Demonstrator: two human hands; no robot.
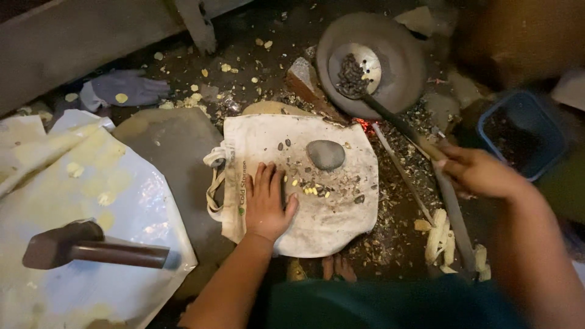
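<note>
Two hands are in use, and the cloth bag [304, 183] spread on the ground is your reference point. Your left hand [267, 204] lies open and flat, palm down, on the near left part of the bag. Your right hand [478, 172], to the right of the bag, is closed around the long handle of the perforated ladle [355, 72]. The ladle's bowl holds a heap of dark roasted kernels and sits inside the round pan [390, 67] just beyond the bag's far right corner.

On the bag, a smooth grey stone [325, 154] rests near the centre, with loose yellow and dark kernels [314, 189] scattered beside your left fingers. A red glow [364, 125] shows between the pan and the bag's far edge; it appears to be embers, though the view is too dark to confirm. A hammer [91, 247] lies on white sheeting well left of the bag, and a blue tub [521, 134] stands right of the pan.

Hazards:
- Tilting the ladle on withdrawal will spill hot kernels onto the bag or your left hand.
- The bag's far edge lies close to the glow and may scorch.
- Shifting your left hand may nudge the stone and scatter the kernels.
</note>
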